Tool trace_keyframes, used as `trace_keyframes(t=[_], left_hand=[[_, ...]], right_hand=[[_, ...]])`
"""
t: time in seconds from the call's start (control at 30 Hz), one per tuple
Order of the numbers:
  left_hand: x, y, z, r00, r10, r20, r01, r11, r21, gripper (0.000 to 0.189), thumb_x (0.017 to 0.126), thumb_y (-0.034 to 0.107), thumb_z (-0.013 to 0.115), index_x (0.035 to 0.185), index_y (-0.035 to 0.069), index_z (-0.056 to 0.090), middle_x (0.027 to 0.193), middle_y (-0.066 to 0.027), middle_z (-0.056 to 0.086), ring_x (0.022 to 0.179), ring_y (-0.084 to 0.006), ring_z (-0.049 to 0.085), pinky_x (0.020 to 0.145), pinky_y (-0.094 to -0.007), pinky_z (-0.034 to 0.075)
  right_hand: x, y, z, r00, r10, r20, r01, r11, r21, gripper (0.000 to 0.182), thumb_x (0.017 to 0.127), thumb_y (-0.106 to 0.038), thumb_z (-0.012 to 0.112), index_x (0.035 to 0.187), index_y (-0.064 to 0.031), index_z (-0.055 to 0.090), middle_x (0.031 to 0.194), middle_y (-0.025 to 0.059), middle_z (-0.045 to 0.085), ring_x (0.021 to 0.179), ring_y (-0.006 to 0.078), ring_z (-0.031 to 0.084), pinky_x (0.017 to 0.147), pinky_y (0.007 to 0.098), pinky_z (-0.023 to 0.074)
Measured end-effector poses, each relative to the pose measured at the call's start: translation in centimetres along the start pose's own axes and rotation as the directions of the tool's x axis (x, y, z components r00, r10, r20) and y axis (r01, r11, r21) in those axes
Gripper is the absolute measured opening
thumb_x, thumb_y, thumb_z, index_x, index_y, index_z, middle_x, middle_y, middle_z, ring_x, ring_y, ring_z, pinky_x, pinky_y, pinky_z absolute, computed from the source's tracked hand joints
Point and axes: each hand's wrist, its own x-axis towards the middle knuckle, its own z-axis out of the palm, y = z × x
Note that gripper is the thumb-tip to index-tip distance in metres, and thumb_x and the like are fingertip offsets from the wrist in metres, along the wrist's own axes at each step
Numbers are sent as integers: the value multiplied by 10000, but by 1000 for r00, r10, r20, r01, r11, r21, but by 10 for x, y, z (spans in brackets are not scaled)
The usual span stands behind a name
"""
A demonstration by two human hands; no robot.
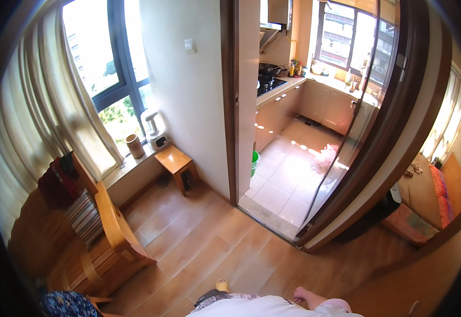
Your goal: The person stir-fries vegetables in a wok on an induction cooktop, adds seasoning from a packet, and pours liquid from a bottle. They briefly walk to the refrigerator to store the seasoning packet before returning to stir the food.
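My right hand [301, 295] hangs beside my white shirt [270, 307] at the bottom of the head view. Its fingers are curled in, with no object visible in them, and it touches nothing. My left hand is out of view. A yellow slipper [222, 285] shows on one foot, on the wood-look floor [234, 257]. Before me a doorway with a glass door [343, 158] leads into a kitchen with a pale tiled floor [274, 194].
Left stands a wooden bench [113, 222] with a striped cushion [84, 218]. A small wooden stool [174, 159] is by the window. Inside the kitchen are a green bin [255, 160], a pinkish plastic bag [326, 158] and a wok [269, 69] on the stove. A patterned stool seat [69, 304] is lower left.
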Motion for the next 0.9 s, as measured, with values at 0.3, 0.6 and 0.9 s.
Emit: trace_keyframes(t=[0.3, 0.6, 0.9], left_hand=[[234, 516, -58, 673, 733, -104, -739, 671, -52, 235, 826, 179, 513, 896, 6, 655, 864, -204, 649, 821, -340, 632, 719, -390, 501], [145, 761, 64, 562, 727, 393, -676, 678, -287, 232, 875, 139, 500, 1011, -7, 618, 834, -116, 671, 694, -164, 634, 654, -284, 514], [138, 985, 128, 491, 793, 360, -593, 607, -529, 236, 922, 131, 476, 1074, -21, 576, 847, -112, 668, 730, -143, 635, 670, -275, 526]], right_hand=[[24, -127, -89, 911, -80, -404, 272, 854, 443, 370, 802, -29, 452, 1150, -19, 576, 839, 118, 635, 576, 177, 582, 471, 298, 455], [179, -111, -225, 848, -287, -444, 441, 848, 295, 190, 747, -118, 556, 854, -69, 705, 701, 104, 656, 604, 191, 624, 562, 348, 513], [206, -349, -475, 958, -95, -271, 215, 861, 461, 400, 814, -125, 503, 1199, -31, 555, 900, 119, 671, 763, 204, 662, 627, 347, 541]])
